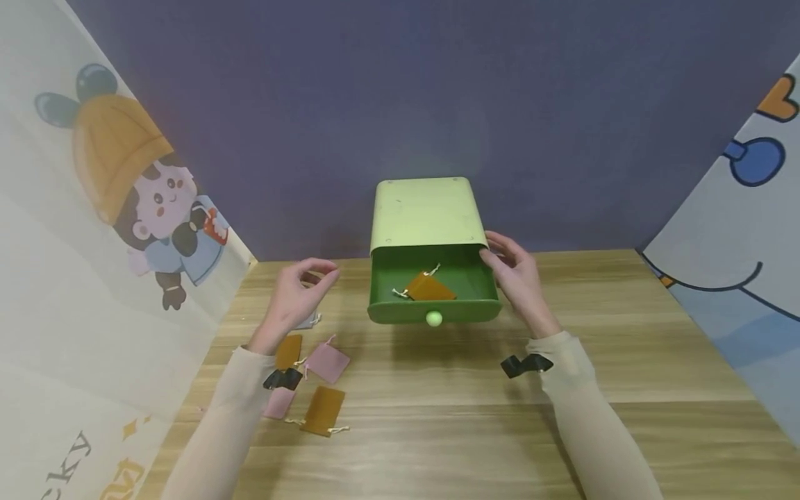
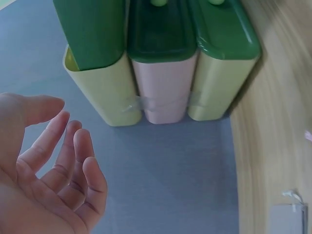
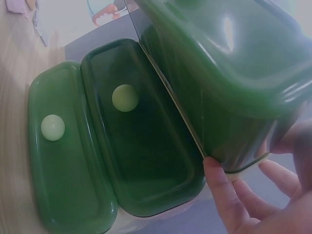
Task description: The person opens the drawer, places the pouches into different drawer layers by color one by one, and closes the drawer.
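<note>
A pale-green drawer unit (image 1: 425, 212) stands at the back of the wooden table (image 1: 437, 430). Its dark-green top drawer (image 1: 450, 310) is pulled out, and an orange drawstring pouch (image 1: 428, 287) lies inside. My right hand (image 1: 498, 254) rests against the right side where drawer and casing meet, fingers fairly straight. The right wrist view shows the thumb (image 3: 217, 178) on the casing's edge beside the open drawer (image 3: 229, 63). My left hand (image 1: 315, 272) hovers left of the unit, loosely curled and empty; the left wrist view confirms the left hand (image 2: 63, 161) holds nothing.
Pink pouches (image 1: 328, 361) and orange pouches (image 1: 323, 410) lie on the table at the near left, plus a grey one (image 1: 310, 321) under my left hand. Two lower drawers (image 3: 125, 97) are closed. Printed screens stand on both sides, a purple wall behind.
</note>
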The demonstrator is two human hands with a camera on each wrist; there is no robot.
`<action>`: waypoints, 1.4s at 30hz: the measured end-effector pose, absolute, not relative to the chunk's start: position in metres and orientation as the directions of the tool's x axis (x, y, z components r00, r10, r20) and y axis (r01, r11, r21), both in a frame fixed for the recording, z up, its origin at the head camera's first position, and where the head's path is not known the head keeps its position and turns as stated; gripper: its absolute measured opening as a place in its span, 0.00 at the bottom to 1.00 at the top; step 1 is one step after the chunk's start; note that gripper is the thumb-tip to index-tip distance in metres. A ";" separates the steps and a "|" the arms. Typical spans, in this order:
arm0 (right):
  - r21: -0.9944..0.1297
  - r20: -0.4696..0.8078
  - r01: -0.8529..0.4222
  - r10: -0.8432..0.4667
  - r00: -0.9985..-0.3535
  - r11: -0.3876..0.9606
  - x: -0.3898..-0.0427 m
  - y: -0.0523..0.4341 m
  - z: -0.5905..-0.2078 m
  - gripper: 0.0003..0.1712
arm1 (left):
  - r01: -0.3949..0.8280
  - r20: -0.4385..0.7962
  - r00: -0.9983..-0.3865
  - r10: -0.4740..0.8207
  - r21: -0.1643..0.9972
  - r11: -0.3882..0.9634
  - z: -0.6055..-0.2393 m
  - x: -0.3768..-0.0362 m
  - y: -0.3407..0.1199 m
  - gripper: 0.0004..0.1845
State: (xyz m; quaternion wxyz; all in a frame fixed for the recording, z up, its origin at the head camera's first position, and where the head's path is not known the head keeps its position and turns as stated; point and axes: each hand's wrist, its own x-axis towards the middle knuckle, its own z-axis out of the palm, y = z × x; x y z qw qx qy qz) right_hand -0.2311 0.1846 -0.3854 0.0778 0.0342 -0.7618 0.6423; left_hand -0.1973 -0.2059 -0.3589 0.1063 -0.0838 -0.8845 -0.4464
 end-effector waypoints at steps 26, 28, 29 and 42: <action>-0.975 0.166 -0.157 0.048 -0.985 0.158 -0.229 0.187 -0.387 0.31 | 0.118 0.197 -0.979 -0.053 0.759 0.640 -0.403 -0.183 -0.241 0.16; -0.976 0.164 -0.154 0.052 -0.985 0.156 -0.229 0.187 -0.386 0.31 | 0.115 0.197 -0.979 -0.058 0.761 0.638 -0.405 -0.183 -0.242 0.16; -0.976 0.163 -0.153 0.054 -0.985 0.156 -0.229 0.187 -0.386 0.31 | 0.114 0.196 -0.979 -0.059 0.762 0.638 -0.407 -0.183 -0.243 0.16; -0.982 0.152 -0.146 0.037 -0.988 0.122 -0.232 0.185 -0.388 0.31 | 0.072 0.159 -0.984 -0.077 0.758 0.648 -0.431 -0.179 -0.264 0.15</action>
